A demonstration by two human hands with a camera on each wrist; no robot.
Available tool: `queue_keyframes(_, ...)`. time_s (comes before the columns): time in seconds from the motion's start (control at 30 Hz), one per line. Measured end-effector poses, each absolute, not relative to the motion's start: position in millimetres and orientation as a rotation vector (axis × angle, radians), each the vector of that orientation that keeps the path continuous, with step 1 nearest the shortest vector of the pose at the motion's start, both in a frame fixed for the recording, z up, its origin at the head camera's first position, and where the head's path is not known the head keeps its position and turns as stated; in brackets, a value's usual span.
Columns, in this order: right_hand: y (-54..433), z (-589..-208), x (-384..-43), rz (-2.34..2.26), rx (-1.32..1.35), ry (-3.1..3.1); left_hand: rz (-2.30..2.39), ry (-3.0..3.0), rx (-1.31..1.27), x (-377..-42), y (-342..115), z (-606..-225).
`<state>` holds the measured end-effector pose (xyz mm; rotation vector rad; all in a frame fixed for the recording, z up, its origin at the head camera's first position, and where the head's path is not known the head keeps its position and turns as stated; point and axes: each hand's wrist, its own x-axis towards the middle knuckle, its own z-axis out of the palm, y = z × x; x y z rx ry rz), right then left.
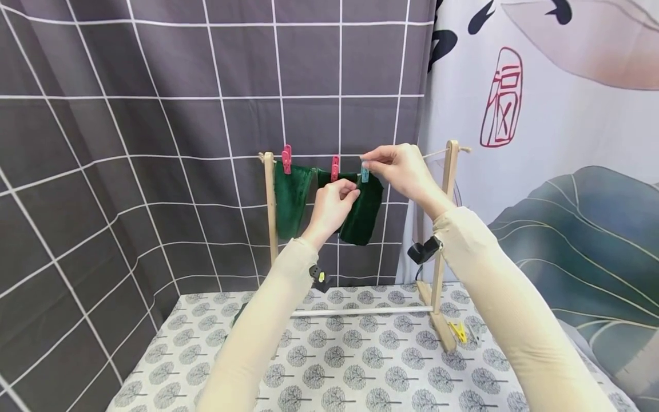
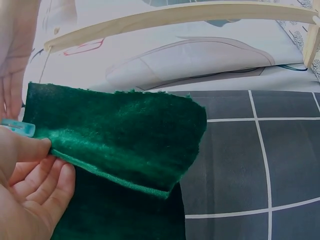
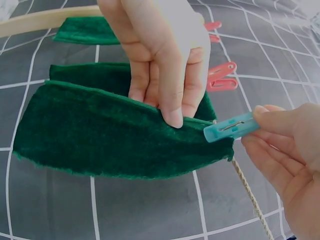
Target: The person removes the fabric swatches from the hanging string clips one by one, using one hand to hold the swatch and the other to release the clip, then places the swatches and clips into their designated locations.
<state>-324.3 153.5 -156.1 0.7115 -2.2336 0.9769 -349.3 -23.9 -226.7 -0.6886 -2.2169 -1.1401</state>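
Observation:
A dark green velvet cloth (image 1: pixel 362 218) hangs from a thin string between two wooden posts. My left hand (image 1: pixel 332 205) pinches this cloth by its edge, thumb on the near face, as the right wrist view also shows. Above it, my right hand (image 1: pixel 404 170) pinches a blue clothespin (image 3: pixel 231 128), whose far end sits over the cloth's top edge at the string. A red clothespin (image 1: pixel 335 168) clips the same cloth's left part. Further left, another green cloth (image 1: pixel 291 200) hangs from a second red clothespin (image 1: pixel 286 159).
The wooden rack's right post (image 1: pixel 449 171) and left post (image 1: pixel 270 200) stand on a tree-patterned tablecloth (image 1: pixel 334 357), joined low by a white bar (image 1: pixel 362 312). A yellow clothespin (image 1: pixel 458 332) lies beside the right foot. A grey checked curtain (image 1: pixel 206 126) hangs behind.

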Motion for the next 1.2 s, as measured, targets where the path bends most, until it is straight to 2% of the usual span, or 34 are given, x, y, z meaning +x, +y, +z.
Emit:
queue_keyframes(0.37, 159, -150, -323, 1.032, 0.716, -2.169, -1.157, -2.268, -0.699, -339, -32, -230)
queue_keyframes(0.8, 190, -143, -309, 0.999, 0.612, -2.190, -1.148, -2.333, -0.778, -326, -44, -238)
queue_keyframes(1.2, 214, -152, -305, 1.005, 0.618, -2.170, -1.043, -2.283, -0.853, -319, -65, -251)
